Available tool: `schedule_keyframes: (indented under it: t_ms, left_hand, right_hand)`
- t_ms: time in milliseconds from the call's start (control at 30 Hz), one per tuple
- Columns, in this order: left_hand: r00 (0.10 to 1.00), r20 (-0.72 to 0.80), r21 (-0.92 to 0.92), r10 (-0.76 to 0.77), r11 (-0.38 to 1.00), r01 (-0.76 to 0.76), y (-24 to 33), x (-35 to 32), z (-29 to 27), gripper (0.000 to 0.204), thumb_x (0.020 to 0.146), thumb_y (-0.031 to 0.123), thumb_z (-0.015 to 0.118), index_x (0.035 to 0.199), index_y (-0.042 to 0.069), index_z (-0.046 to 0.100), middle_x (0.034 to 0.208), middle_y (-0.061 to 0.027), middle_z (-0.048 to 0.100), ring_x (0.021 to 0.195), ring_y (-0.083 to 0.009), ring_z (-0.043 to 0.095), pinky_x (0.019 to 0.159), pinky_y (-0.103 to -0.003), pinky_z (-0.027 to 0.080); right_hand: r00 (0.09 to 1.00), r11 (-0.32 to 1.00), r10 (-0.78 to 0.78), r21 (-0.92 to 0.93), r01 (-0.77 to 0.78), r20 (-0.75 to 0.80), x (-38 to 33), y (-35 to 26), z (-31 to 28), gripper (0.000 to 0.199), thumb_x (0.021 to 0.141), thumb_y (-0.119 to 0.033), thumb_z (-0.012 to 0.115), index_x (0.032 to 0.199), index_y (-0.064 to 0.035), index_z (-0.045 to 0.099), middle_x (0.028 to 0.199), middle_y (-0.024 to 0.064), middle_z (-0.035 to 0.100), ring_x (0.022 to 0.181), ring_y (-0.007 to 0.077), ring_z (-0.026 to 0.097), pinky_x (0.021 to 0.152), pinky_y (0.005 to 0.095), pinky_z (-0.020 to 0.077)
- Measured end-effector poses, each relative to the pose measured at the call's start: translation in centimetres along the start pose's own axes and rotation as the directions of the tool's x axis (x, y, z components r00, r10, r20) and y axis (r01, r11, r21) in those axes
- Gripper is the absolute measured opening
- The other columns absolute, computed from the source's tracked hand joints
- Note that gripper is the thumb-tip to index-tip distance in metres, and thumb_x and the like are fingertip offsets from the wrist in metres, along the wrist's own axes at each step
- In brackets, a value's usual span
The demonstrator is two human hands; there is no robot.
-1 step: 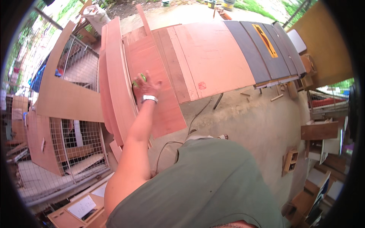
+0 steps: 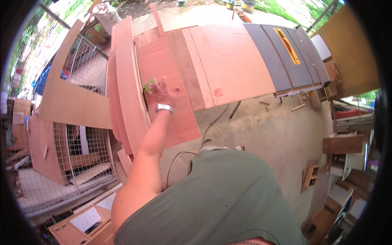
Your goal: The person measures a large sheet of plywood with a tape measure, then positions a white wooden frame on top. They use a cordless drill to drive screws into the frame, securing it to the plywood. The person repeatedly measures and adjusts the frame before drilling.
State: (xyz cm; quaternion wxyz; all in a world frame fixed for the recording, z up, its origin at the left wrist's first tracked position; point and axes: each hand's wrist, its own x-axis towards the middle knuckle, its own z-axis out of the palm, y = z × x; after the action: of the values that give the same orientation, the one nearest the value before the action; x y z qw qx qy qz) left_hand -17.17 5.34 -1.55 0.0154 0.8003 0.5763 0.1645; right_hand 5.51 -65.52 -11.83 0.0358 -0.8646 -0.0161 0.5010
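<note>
My left hand (image 2: pixel 163 93), with a watch on a pale strap at its wrist, reaches over a narrow reddish wooden board (image 2: pixel 165 73). Its fingers look spread, though slightly smeared by motion, and nothing shows in its grip. Just left of the fingers, a small green object (image 2: pixel 149 84) lies at the board's left edge, too blurred to name. A dark cord-like strip runs down beside it. Whether the palm touches the board, I cannot tell. My right hand is out of view.
Upright reddish planks (image 2: pixel 127 81) line the left of the board. To the right lie a wide pale-red sheet (image 2: pixel 232 61) and a dark table saw (image 2: pixel 281 53) with a yellow insert. A cable (image 2: pixel 212 124) trails over the floor; a wire-mesh panel (image 2: pixel 87 155) stands at left.
My left hand has shifted slightly to the right, and more of the green object shows beside its fingers. The whole view has moved a little.
</note>
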Motion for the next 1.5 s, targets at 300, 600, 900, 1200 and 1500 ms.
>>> schedule_keyframes:
  t_ms: [300,600,900,1200,1500]
  left_hand:
    - [0.353,0.552,-0.8,0.755,0.36,0.481,11.1,-21.1,-6.1,0.048,0.097,0.028,0.066,0.139,0.008,0.057,0.142,-0.0125,0.059,0.131,-0.0259,0.055,0.11,-0.04,0.042]
    - [0.336,0.892,-0.45,0.302,0.656,0.606,10.0,-36.5,1.8,0.08,0.099,0.069,0.035,0.148,0.007,0.049,0.157,-0.0167,0.042,0.146,-0.031,0.038,0.12,-0.041,0.027]
    - [-0.12,0.909,0.328,-0.398,0.508,0.797,16.3,-66.5,1.7,0.079,0.095,0.069,0.043,0.131,0.002,0.065,0.141,-0.0176,0.06,0.13,-0.0355,0.057,0.111,-0.043,0.042]
    - [-0.029,0.924,-0.078,-0.381,-0.264,0.961,29.2,-72.0,2.3,0.081,0.094,0.073,0.044,0.139,0.006,0.058,0.144,-0.0189,0.057,0.133,-0.0316,0.054,0.111,-0.041,0.042]
    - [0.167,0.825,-0.548,-0.54,-0.692,0.471,21.1,-69.1,3.8,0.085,0.093,0.076,0.044,0.146,0.011,0.051,0.146,-0.0203,0.054,0.136,-0.0277,0.051,0.111,-0.04,0.042]
  right_hand:
    - [0.937,0.918,-0.343,-0.186,0.35,0.07,8.4,-13.5,-10.6,0.043,0.097,-0.032,0.052,0.095,0.0073,0.068,0.09,0.0271,0.068,0.085,0.0411,0.065,0.079,0.0491,0.0497]
    - [0.806,0.604,-0.496,-0.538,0.588,0.323,16.6,-27.4,-20.5,0.042,0.097,-0.031,0.051,0.095,0.007,0.069,0.09,0.0273,0.068,0.085,0.0415,0.065,0.079,0.0492,0.0501]
    - [0.687,0.269,-0.491,-0.657,0.704,0.536,18.8,-36.5,-21.2,0.042,0.097,-0.031,0.051,0.094,0.0066,0.07,0.089,0.0275,0.069,0.085,0.042,0.066,0.08,0.0492,0.0506]
    - [0.592,-0.065,-0.354,-0.65,0.757,0.724,13.6,-38.7,-12.5,0.042,0.097,-0.031,0.051,0.094,0.0062,0.071,0.089,0.0278,0.069,0.085,0.0424,0.066,0.08,0.0492,0.051]
    - [0.519,-0.399,-0.231,-0.567,0.721,0.823,5.0,-40.1,-1.0,0.042,0.097,-0.031,0.051,0.094,0.0058,0.071,0.089,0.028,0.069,0.084,0.0429,0.066,0.081,0.0493,0.0514]
